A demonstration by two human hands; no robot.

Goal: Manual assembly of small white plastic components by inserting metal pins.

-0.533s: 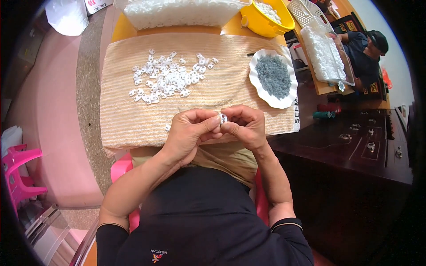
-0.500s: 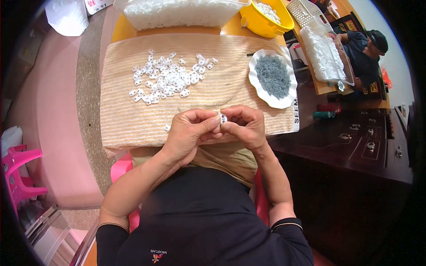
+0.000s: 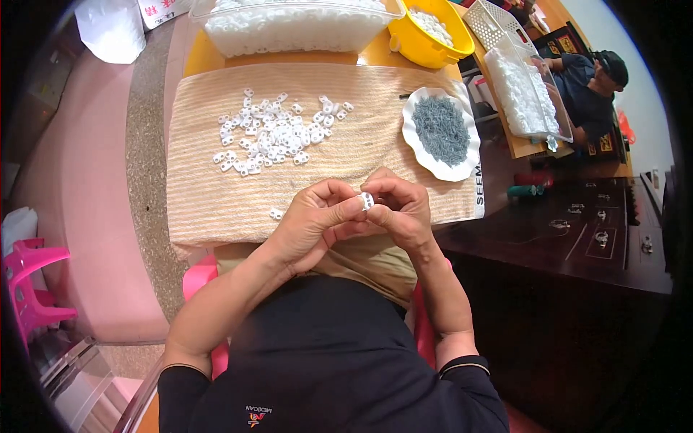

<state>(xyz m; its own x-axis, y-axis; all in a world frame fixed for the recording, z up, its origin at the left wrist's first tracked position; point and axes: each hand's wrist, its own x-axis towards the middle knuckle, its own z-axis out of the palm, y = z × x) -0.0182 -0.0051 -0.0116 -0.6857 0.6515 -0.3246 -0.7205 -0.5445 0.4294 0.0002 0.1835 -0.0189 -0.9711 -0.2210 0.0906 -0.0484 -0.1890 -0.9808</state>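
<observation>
A small white plastic piece with two holes, like a double-hole cord lock (image 3: 367,201), is pinched between both hands above the near edge of the striped towel (image 3: 375,155). My left hand (image 3: 317,216) grips it between thumb and forefinger from the left. On the other side my right hand (image 3: 404,213) holds it with thumb and fingertips. Similar white pieces (image 3: 278,137) lie in a loose pile on the towel, and a few sit by my left wrist (image 3: 276,214). To the right, a scalloped white plate (image 3: 457,172) is heaped with tiny grey, spring-like parts (image 3: 440,130).
Behind the towel stand a clear bin (image 3: 289,32) of white parts and a yellow basin (image 3: 426,54). At far right, a person (image 3: 592,86) sits by another clear bin (image 3: 523,97). A dark cabinet (image 3: 548,245) is at right, a pink stool (image 3: 36,281) at left.
The view has shifted slightly, so the table things sit a little lower. Both hands keep hold of the white cord lock, which has turned a little between the fingertips.
</observation>
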